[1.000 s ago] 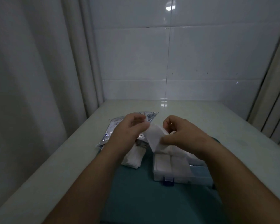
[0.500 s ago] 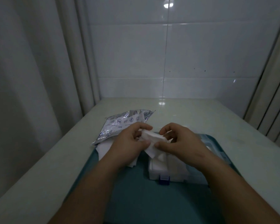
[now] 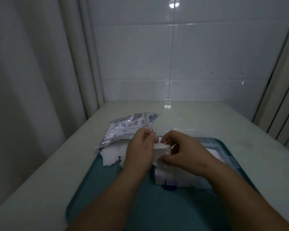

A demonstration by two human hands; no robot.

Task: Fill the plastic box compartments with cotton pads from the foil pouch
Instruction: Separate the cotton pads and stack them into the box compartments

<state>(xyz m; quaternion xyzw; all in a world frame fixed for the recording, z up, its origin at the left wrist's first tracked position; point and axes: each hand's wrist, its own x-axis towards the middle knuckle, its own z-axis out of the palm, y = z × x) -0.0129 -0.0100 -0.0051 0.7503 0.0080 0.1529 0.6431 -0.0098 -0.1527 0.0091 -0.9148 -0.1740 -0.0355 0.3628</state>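
Note:
Both hands meet over the clear plastic box, which stands on a teal tray and has a blue latch at its front. My left hand and my right hand pinch the same folded white cotton pad between their fingertips, just above the box's left end. White pads show inside the box; my right hand hides most of its compartments. The silver foil pouch lies behind my left hand, with a loose heap of cotton pads spilling from its mouth onto the tray's corner.
The tray sits on a pale counter that runs to a white tiled wall. A curtain hangs along the left edge of the counter, and a window frame rises at the right.
The pad between my hands has gone from spread out to folded small and has come down closer to the box. The view has tilted so more of the pouch shows.

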